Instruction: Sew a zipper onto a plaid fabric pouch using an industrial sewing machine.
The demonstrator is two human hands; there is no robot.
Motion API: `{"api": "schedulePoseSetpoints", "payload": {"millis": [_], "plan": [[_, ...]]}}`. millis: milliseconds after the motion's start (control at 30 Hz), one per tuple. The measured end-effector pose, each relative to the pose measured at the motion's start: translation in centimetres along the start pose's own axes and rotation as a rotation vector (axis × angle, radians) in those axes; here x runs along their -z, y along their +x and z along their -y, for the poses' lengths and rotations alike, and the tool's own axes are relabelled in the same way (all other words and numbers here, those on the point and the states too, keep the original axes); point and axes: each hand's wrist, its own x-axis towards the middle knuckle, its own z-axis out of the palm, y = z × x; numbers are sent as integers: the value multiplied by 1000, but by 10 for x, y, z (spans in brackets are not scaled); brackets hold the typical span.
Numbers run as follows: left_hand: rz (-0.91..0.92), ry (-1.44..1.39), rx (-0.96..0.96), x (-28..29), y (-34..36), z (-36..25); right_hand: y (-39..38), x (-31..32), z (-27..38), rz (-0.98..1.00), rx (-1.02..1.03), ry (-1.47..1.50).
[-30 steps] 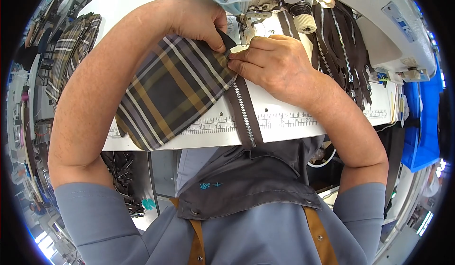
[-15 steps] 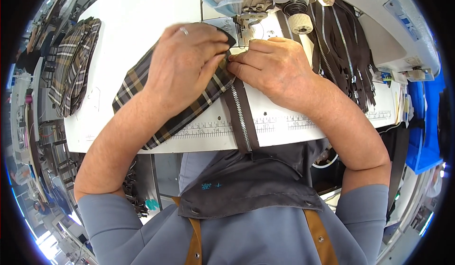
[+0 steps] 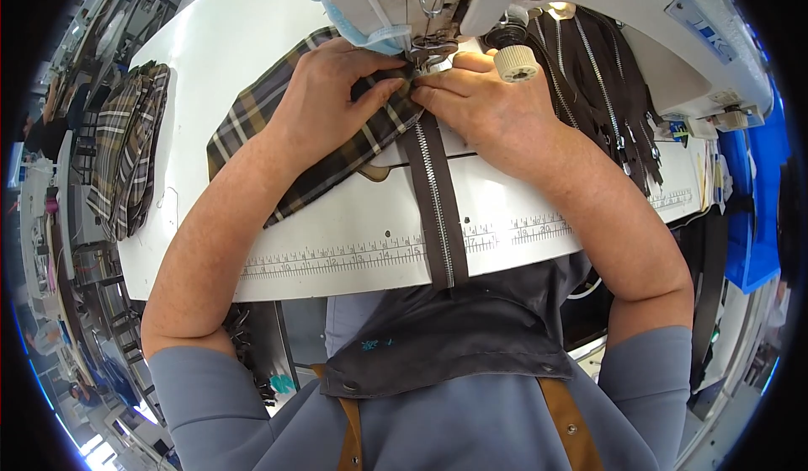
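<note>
My left hand (image 3: 336, 92) grips the plaid fabric piece (image 3: 252, 116) in brown, grey and white near the sewing machine's presser foot (image 3: 427, 56), its fingers bent over the top edge. My right hand (image 3: 492, 109) pinches the fabric's corner beside it, where a dark brown zipper tape (image 3: 437, 210) with silver teeth meets the cloth. The zipper hangs down across the white ruled table (image 3: 353, 277) and over its front edge. Both fingertips are close under the needle area, and the exact joint of cloth and zipper is partly hidden by them.
A stack of plaid pieces (image 3: 130, 147) lies on the left. Dark zippers (image 3: 606, 84) are heaped on the right beside the machine body (image 3: 690, 42), with a blue bin (image 3: 757, 218) beyond. A light blue mask (image 3: 332, 0) hangs on the machine. A dark apron lies below the table edge.
My left hand has shifted its grip onto the fabric's top part. Both hands and the cloth have moved forward, closer under the presser foot. The table's front edge now sits lower in view.
</note>
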Motion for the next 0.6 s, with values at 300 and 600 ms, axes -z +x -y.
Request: {"api": "schedulePoseSetpoints", "payload": {"millis": [300, 600], "plan": [[-4, -101, -39, -4, 7, 16, -3, 2, 3, 39, -10, -33], [4, -106, -41, 3, 8, 4, -5, 3, 5, 65, -19, -11]]}}
